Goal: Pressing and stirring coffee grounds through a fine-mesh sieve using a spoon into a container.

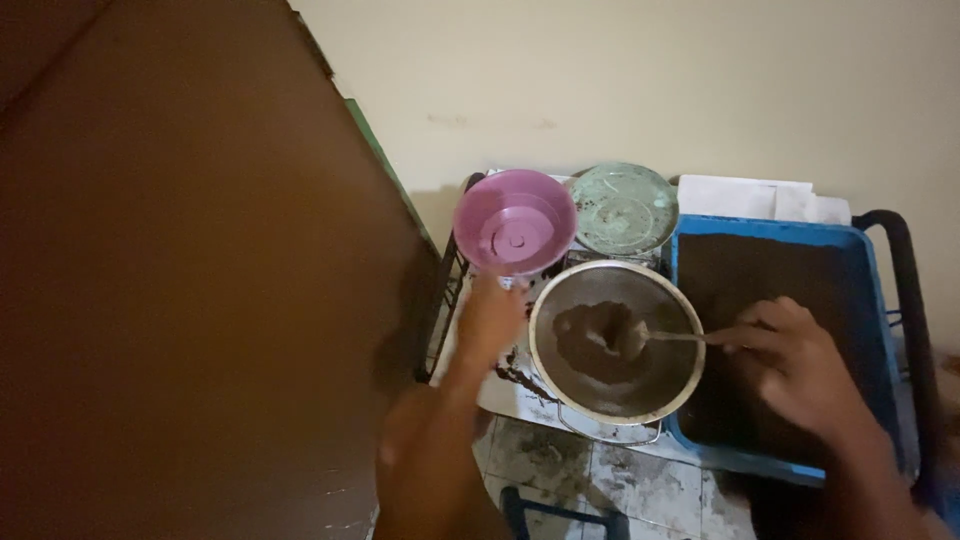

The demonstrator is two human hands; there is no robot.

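left hand (488, 318): beside sieve (612, 340) (dark powder) | right hand (795, 362): grips spoon (672, 337)

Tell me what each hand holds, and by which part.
Right hand: thin metal spoon, by its handle end. Left hand: round metal sieve, apparently at its left rim; grip unclear.

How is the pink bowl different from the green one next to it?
The pink bowl is bright pink and looks clean; the green bowl is pale green with dark specks inside. The left hand is at the pink bowl's near edge, while the green bowl sits untouched behind the sieve. Both are round and shallow.
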